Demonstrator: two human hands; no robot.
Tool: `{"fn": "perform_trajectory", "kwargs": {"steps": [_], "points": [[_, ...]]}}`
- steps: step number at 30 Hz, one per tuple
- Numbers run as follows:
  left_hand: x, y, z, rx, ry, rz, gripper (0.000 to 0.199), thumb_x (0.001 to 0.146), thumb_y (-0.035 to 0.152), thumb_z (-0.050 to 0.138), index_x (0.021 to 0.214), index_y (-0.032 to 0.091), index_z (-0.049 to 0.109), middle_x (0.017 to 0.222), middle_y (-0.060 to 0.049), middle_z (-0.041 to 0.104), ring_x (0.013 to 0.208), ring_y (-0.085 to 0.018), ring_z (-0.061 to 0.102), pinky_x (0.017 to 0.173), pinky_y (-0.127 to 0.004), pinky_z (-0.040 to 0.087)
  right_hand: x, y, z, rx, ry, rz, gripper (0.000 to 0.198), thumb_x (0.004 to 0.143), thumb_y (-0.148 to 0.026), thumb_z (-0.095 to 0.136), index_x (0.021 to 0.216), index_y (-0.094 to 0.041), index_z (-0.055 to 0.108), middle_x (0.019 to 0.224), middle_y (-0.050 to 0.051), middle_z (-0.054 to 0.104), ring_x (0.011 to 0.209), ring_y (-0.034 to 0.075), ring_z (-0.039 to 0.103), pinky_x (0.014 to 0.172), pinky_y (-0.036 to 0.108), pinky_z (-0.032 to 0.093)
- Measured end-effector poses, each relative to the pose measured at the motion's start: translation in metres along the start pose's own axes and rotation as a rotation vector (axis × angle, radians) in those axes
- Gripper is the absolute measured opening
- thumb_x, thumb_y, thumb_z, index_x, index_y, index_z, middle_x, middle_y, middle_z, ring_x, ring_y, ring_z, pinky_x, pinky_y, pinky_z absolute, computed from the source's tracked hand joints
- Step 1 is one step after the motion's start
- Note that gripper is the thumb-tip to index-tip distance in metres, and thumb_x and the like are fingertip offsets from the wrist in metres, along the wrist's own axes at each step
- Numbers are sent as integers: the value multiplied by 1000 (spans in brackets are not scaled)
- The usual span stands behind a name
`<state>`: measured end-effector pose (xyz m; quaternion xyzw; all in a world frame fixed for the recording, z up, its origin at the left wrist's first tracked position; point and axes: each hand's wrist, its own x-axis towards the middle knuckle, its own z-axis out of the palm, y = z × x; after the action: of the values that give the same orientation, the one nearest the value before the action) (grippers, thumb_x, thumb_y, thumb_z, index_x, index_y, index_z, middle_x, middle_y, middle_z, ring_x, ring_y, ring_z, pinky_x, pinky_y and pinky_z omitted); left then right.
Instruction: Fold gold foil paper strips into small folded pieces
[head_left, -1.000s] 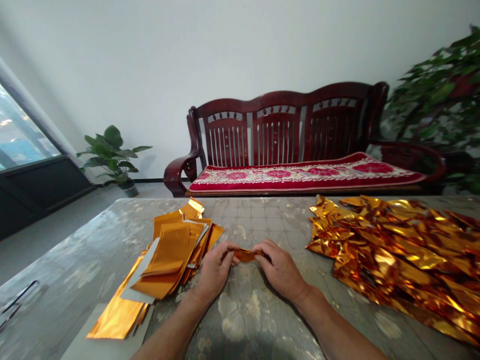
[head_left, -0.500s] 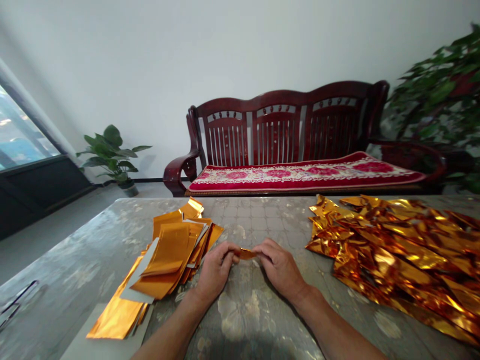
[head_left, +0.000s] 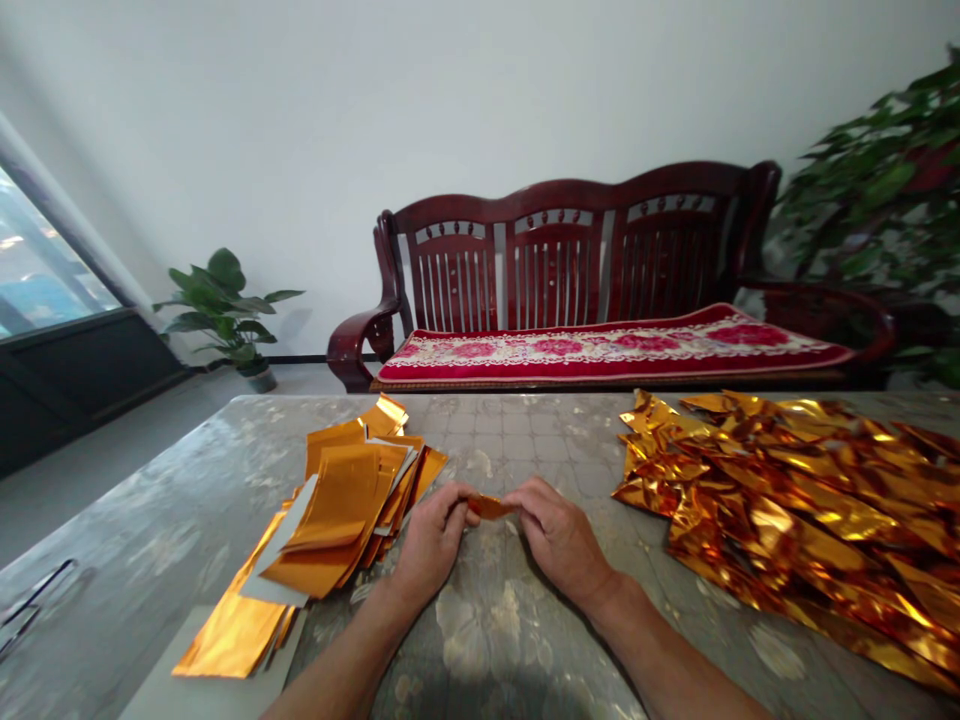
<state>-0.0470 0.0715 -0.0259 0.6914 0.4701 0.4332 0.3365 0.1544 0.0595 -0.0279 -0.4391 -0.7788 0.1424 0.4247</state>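
Note:
A small piece of shiny gold foil paper [head_left: 491,507] stretches between my two hands, just above the middle of the table. My left hand [head_left: 435,530] pinches its left end between thumb and fingers. At the right end, my right hand [head_left: 559,530] pinches it the same way. Left of my left hand lies a loose stack of flat gold foil sheets [head_left: 337,500], some showing pale grey backs. To the right is a broad heap of folded gold foil pieces [head_left: 780,500], apart from my right hand.
The grey patterned table [head_left: 480,640] has a grey sheet [head_left: 202,680] under the stack. Glasses or a similar thin dark-framed object [head_left: 34,605] lie at the left edge. Beyond stand a dark red wooden bench [head_left: 555,260] with a floral cushion and potted plants [head_left: 225,305].
The foil piece between my hands has tilted slightly and looks duller. My hands stay almost in the same place, with only small finger movement.

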Motion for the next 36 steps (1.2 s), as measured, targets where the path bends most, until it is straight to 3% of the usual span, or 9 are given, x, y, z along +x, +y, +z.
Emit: {"fn": "perform_trajectory", "kwargs": {"steps": [16,22,26,33,36], "points": [[-1,0,2,146,-34,93,16,89,17,46,88,20,62,75,1,65,75,-15,63,73,-25,46,0,-3,0,24,-26,-3,29,89,-5,45,100,-22,66,93,4,62,89,16,60,80,26,47],[-3,10,4,302,-22,160,18,91,23,51,75,19,60,76,0,64,76,-15,60,74,-25,43,3,-10,0,101,-15,125,19,95,-21,48,90,-21,66,88,3,63,86,16,60,79,28,45],[-4,10,9,322,18,129,22,93,27,51,74,19,59,74,0,64,72,-14,60,71,-24,43,5,-10,7,62,38,280,10,86,-16,55,83,-20,64,84,2,65,83,17,61,76,28,44],[-5,4,16,247,104,97,4,88,24,55,86,21,56,79,0,68,74,-15,66,72,-25,51,7,-9,15,42,34,424,26,75,-5,54,94,-17,67,92,4,68,84,17,62,78,26,46],[-5,0,18,129,129,69,16,87,20,53,103,20,56,92,-3,73,88,-17,71,81,-28,54,9,-12,14,-17,2,422,22,80,-8,53,92,-17,68,94,6,69,90,18,63,81,27,45]]}}
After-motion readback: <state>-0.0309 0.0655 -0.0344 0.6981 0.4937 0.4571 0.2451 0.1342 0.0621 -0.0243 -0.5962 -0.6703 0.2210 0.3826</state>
